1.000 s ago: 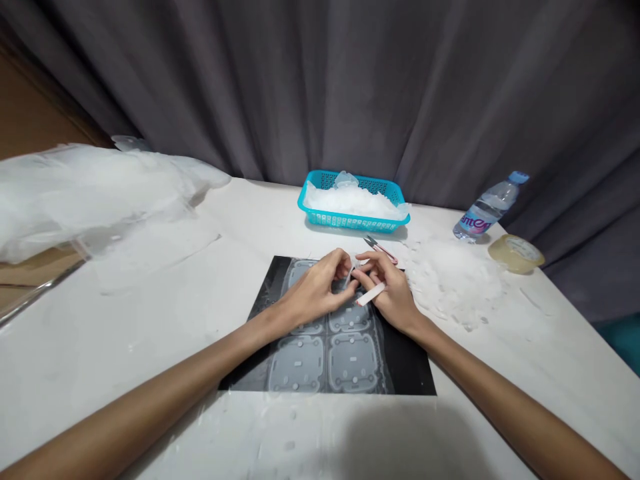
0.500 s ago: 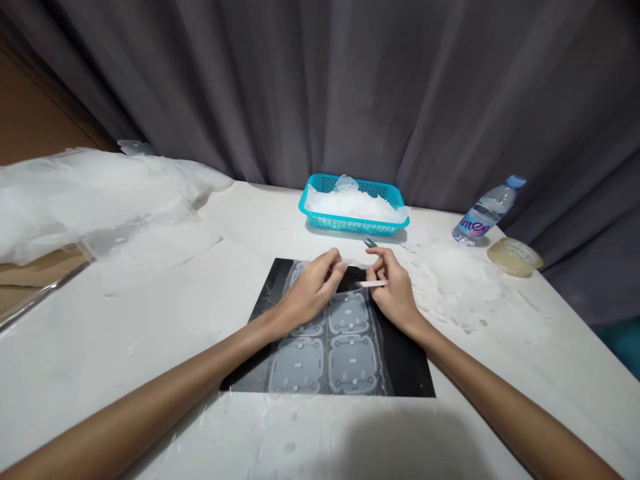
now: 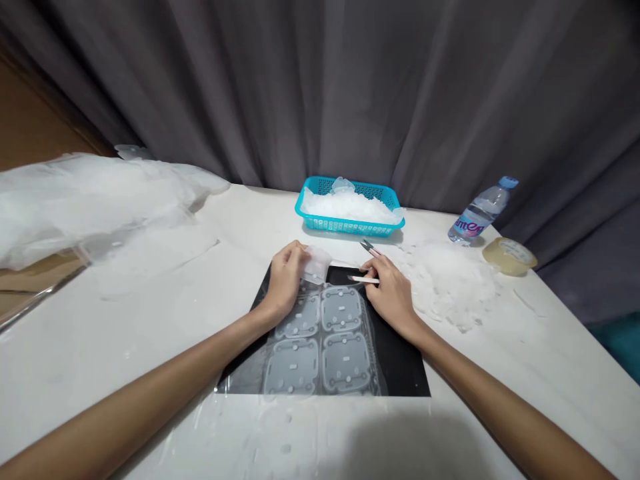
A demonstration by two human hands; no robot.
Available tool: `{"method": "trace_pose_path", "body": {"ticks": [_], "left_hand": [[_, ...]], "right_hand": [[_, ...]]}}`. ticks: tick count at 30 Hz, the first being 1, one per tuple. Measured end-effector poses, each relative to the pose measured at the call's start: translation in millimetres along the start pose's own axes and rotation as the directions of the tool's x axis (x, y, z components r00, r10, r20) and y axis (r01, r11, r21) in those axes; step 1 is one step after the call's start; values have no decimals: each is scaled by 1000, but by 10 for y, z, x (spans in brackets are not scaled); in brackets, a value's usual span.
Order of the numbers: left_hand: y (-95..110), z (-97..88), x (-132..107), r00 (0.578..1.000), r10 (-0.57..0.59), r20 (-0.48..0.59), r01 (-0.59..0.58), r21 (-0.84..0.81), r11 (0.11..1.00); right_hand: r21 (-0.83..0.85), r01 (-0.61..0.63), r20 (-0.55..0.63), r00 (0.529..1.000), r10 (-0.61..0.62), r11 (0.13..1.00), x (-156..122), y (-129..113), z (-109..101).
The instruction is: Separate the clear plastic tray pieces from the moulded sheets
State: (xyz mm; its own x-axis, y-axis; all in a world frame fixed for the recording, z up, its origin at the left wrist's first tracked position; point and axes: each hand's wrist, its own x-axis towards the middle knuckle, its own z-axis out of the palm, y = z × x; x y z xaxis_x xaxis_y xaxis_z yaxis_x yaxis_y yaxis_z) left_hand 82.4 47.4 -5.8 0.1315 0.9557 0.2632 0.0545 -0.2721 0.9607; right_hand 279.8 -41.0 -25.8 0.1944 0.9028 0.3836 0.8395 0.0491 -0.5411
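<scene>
A translucent moulded sheet (image 3: pixel 320 340) with several square pads lies on a black mat (image 3: pixel 400 363) on the white table. My left hand (image 3: pixel 286 280) is closed on one clear square pad (image 3: pixel 317 265), lifted off the sheet's far left corner. My right hand (image 3: pixel 391 293) rests at the sheet's far right edge, fingers pinched on a small flat white tool (image 3: pixel 363 279).
A turquoise basket (image 3: pixel 349 223) heaped with clear pieces stands behind the mat, small scissors (image 3: pixel 371 249) in front of it. A pile of clear scraps (image 3: pixel 450 277), a water bottle (image 3: pixel 479 212) and a tape roll (image 3: pixel 509 255) sit right. Bunched plastic film (image 3: pixel 85 200) lies left.
My left hand has pulled one pad off the sheet and moved it left and away. My right hand has lowered towards the sheet with the white tool.
</scene>
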Motion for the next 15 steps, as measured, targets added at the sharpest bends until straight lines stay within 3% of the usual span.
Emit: {"method": "trace_pose_path", "body": {"ticks": [3, 5, 10, 15], "left_hand": [[-21, -21, -2, 996, 3, -86, -6, -35, 999], [-17, -22, -7, 998, -6, -63, 3, -48, 999], [63, -9, -28, 986, -20, 166, 28, -48, 998], [232, -26, -46, 883, 8, 470, 26, -67, 997]], "right_hand": [[-24, -11, -5, 1000, 11, 1000, -3, 6, -1], [-33, -10, 2, 1000, 10, 999, -1, 3, 1], [-5, 22, -33, 999, -23, 1000, -6, -66, -28], [170, 253, -160, 961, -227, 952, -50, -148, -108]]}}
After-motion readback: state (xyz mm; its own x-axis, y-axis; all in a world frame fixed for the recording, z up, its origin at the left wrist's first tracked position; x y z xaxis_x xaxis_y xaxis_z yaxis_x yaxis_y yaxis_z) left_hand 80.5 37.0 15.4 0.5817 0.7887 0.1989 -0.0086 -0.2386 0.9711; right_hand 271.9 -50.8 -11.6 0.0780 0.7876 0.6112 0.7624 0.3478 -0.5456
